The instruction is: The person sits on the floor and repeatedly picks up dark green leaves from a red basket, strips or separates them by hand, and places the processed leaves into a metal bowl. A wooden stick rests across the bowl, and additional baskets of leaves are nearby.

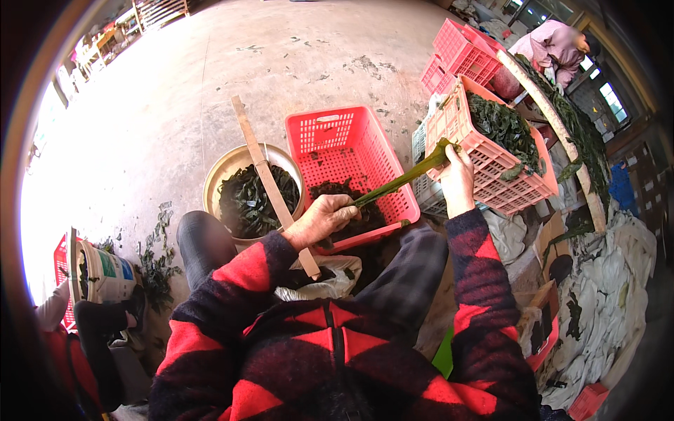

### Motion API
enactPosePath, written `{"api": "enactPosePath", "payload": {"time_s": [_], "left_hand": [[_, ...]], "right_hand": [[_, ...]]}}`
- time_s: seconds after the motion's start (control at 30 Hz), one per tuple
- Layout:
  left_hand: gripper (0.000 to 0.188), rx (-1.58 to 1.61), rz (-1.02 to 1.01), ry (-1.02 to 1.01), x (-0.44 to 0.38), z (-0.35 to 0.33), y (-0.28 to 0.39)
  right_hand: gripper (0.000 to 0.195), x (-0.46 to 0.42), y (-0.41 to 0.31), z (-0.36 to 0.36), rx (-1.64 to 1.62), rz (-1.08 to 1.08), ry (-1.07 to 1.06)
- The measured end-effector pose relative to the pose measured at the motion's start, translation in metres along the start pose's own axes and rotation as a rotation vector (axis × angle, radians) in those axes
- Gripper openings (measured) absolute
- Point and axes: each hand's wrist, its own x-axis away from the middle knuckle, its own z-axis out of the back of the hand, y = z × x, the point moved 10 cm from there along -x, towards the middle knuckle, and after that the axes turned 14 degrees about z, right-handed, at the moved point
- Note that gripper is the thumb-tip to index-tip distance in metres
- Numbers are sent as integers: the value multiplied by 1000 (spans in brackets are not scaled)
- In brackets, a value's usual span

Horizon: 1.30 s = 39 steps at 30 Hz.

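Observation:
My left hand [327, 218] is closed on one end of a long green seaweed strip [400, 180]. The strip runs taut up to the right, where my right hand [457, 176] pinches its wider end beside a salmon crate. Beneath the strip stands a red plastic crate [350, 142] with dark seaweed pieces [342, 190] at its near end. Left of it, a round tub [213, 185] holds dark seaweed [250, 202]. A wooden slat [263, 169] lies across the tub, its near end under my left forearm. An open white sack [345, 273] sits between my legs.
A salmon crate [484, 181] full of seaweed stands at right, with stacked pink crates [457, 47] behind. A co-worker [553, 47] bends by a pole [561, 126] hung with seaweed. Another person's leg [97, 318] is at lower left, near a white bucket [108, 271]. White sheeting [605, 300] lies right.

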Motion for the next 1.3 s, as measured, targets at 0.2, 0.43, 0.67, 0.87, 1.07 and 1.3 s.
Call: {"api": "enactPosePath", "payload": {"time_s": [0.2,0.43,0.67,0.87,1.07,1.3], "left_hand": [[14,-329,-99,337,23,40,9],[16,-221,102,341,29,82,-8],[19,-387,74,229,13,76,15],[20,-499,109,124,4,63,26],[19,-616,-38,-71,-5,19,56],[20,-575,117,-32,30,74,57]], "right_hand": [[12,16,21,20,91,-40,98],[10,39,41,58,265,-154,-134],[22,145,105,-9,1289,-44,-1145],[37,159,51,-90,1169,418,-1099],[45,136,16,-172,336,137,-900],[30,142,21,-148,533,-199,-1076]]}}
